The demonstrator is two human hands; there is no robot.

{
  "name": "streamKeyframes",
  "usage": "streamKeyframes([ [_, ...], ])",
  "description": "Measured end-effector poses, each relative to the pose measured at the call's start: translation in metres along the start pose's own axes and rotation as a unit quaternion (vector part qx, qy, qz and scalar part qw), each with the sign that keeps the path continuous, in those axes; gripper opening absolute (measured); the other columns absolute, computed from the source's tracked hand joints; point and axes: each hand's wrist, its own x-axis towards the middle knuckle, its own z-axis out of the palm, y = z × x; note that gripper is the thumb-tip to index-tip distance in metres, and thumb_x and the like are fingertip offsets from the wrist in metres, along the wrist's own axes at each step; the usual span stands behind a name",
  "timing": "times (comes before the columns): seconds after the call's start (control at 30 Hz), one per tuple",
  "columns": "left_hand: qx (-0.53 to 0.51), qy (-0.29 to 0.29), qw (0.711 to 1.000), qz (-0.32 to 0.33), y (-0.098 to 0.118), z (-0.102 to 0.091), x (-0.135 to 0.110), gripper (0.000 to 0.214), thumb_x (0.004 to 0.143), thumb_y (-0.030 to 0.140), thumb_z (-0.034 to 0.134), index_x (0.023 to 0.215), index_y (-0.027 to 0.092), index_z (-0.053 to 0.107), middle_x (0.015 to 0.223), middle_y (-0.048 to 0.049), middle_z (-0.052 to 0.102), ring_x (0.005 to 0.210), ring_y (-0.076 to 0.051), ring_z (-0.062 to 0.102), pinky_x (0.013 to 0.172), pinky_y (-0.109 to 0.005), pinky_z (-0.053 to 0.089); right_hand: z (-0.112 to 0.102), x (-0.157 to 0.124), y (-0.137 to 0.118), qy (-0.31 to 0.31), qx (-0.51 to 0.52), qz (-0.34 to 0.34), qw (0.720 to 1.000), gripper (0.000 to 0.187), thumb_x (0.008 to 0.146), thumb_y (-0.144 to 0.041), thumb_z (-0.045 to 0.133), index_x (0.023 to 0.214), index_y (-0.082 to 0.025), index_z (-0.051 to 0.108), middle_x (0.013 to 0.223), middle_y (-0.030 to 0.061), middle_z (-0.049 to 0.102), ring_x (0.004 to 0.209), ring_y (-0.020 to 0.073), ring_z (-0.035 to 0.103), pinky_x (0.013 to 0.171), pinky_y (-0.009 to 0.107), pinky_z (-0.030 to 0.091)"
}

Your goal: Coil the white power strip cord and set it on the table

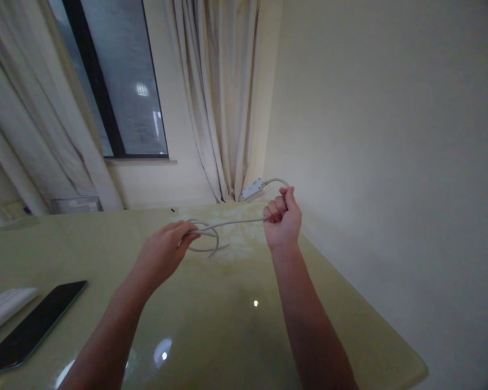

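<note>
A pale grey power strip cord (238,221) runs fairly straight between my two hands. My left hand (166,246) pinches several loops of it above the table, and the loops stick out past the fingertips. Closed in a fist, my right hand (283,219) grips the cord's other stretch. From the top of that fist the cord arches left to a small whitish power strip (252,189), which hangs tilted in front of the curtain's foot. The cord's other end cannot be made out.
A glossy yellow-green table (211,319) spreads below my hands. On its left lie a dark phone-like slab (34,327) and a white oblong object (8,309). A plain wall (382,162) borders the right side. Behind hang curtains (223,97) beside a window (122,76).
</note>
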Motion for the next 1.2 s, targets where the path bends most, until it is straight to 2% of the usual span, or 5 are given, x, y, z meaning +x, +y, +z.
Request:
streamKeyframes([
  [0.4, -0.232, 0.218, 0.933, -0.167, -0.004, 0.028, 0.011, 0.034, 0.094, 0.05, 0.057, 0.098, 0.018, 0.07, 0.079, -0.003, 0.072, 0.072, -0.018, 0.067, 0.067, -0.026, 0.049, -0.014, 0.012, 0.032, -0.07, -0.117, 0.112, 0.984, 0.029, 0.083, -0.041, 0.085, 0.078, -0.019, 0.067, 0.076, -0.0024, 0.07, 0.067, 0.0097, 0.066, 0.064, 0.022, 0.058],
  [0.73, -0.1, 0.077, 0.984, -0.124, -0.002, 0.024, 0.014, 0.03, 0.1, 0.045, 0.051, 0.106, 0.024, 0.071, 0.082, -0.0042, 0.078, 0.073, -0.022, 0.071, 0.066, -0.029, 0.043, -0.025, 0.017, 0.065, -0.086, -0.12, 0.228, 0.962, 0.038, 0.085, -0.046, 0.085, 0.072, -0.013, 0.074, 0.069, 0.0051, 0.074, 0.062, 0.0123, 0.071, 0.062, 0.022, 0.062],
  [0.87, -0.127, 0.047, 0.987, -0.082, 0.008, 0.029, 0.024, 0.029, 0.101, 0.043, 0.05, 0.109, 0.024, 0.071, 0.09, -0.0042, 0.08, 0.079, -0.022, 0.072, 0.071, -0.03, 0.045, -0.025, 0.007, 0.088, -0.133, -0.156, 0.209, 0.956, 0.037, 0.081, -0.046, 0.088, 0.073, -0.012, 0.076, 0.064, 0.0012, 0.069, 0.054, 0.0054, 0.058, 0.051, 0.013, 0.049],
  [1.0, -0.138, 0.047, 0.988, -0.051, 0.014, 0.034, 0.029, 0.029, 0.101, 0.044, 0.052, 0.104, 0.023, 0.072, 0.087, -0.0035, 0.078, 0.074, -0.02, 0.068, 0.07, -0.029, 0.044, -0.026, 0.006, 0.092, -0.101, -0.125, 0.22, 0.962, 0.028, 0.079, -0.035, 0.089, 0.072, -0.013, 0.074, 0.058, -0.0057, 0.059, 0.046, 0.0021, 0.036, 0.039, 0.011, 0.028],
  [1.2, -0.151, 0.114, 0.977, -0.093, 0.0, 0.033, 0.028, 0.032, 0.099, 0.049, 0.055, 0.099, 0.022, 0.072, 0.081, -0.0025, 0.076, 0.069, -0.019, 0.066, 0.066, -0.027, 0.043, -0.03, 0.024, 0.069, 0.008, 0.016, 0.186, 0.982, 0.027, 0.09, -0.025, 0.075, 0.069, -0.02, 0.058, 0.062, -0.0061, 0.057, 0.045, 0.0058, 0.036, 0.041, 0.016, 0.035],
])
